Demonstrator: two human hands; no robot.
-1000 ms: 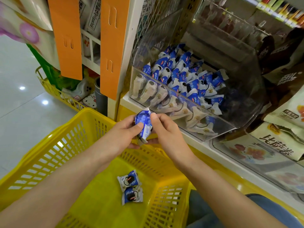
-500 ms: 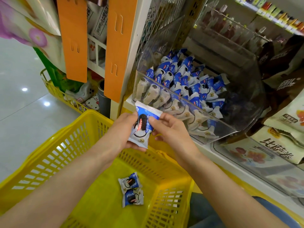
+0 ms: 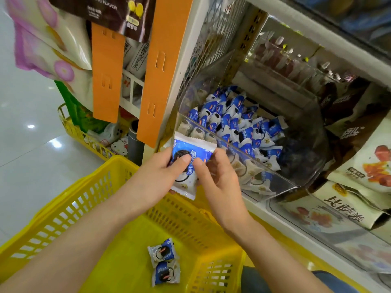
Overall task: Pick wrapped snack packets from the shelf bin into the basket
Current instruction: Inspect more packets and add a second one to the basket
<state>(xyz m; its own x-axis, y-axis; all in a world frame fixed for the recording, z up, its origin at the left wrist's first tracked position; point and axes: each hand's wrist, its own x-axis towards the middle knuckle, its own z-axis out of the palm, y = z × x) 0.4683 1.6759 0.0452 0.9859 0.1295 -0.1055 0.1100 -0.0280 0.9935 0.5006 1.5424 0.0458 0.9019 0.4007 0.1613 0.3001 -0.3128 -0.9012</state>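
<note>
A blue-and-white wrapped snack packet [image 3: 191, 154] is held flat, face up, above the far rim of the yellow basket [image 3: 69, 210]. My left hand [image 3: 156, 176] grips its left side and my right hand [image 3: 215, 178] pinches its right edge. Just behind it stands the clear plastic shelf bin [image 3: 304, 166], holding several more blue-and-white packets [image 3: 234, 121]. Two packets [image 3: 164, 262] lie on the basket floor, one against the other.
Orange hanging strips [image 3: 165, 66] and a white shelf post stand left of the bin. Large snack bags [image 3: 364, 166] crowd the shelf on the right. A second yellow basket [image 3: 84, 136] with goods sits on the shiny floor at the left.
The packet was upright and edge-on between my fingertips; both hands have turned it flat so its printed face shows. The view has tilted up towards the shelf.
</note>
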